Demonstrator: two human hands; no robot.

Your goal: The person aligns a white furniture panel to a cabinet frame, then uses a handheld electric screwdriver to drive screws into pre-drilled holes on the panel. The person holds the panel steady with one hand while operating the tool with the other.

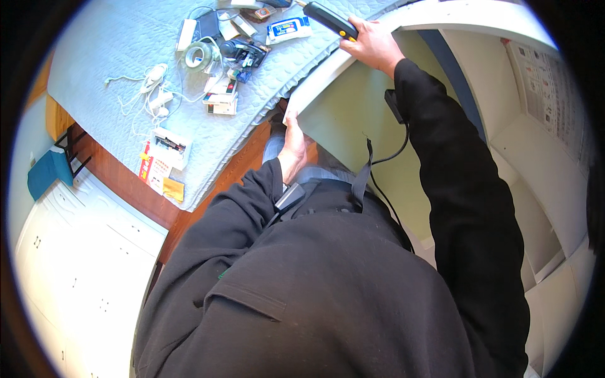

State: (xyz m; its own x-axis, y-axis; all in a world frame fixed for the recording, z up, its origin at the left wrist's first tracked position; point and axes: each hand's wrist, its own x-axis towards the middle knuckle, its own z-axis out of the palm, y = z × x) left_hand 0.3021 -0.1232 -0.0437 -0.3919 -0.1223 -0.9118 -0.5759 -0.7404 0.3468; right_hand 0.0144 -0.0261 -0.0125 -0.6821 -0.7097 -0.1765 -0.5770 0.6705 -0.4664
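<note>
My right hand (377,47) is wrapped round a black electric screwdriver (328,20) with a yellow button; its thin tip points away to the upper left, above the bed's edge. The white edge of a board (321,79) with a pale green inner face runs between my hands. At the near corner of this board, my left hand (293,148) grips the edge, thumb laid along it and the other fingers partly hidden. A black cord hangs from a small dark device on my right sleeve.
On the light blue quilted bed (94,57) lie a tape roll (198,56), white cables (154,79), small boxes (220,97), a blue-and-white packet (288,29) and an open white box (170,148). White cabinets (82,271) stand left; a white shelf unit (510,145) stands right.
</note>
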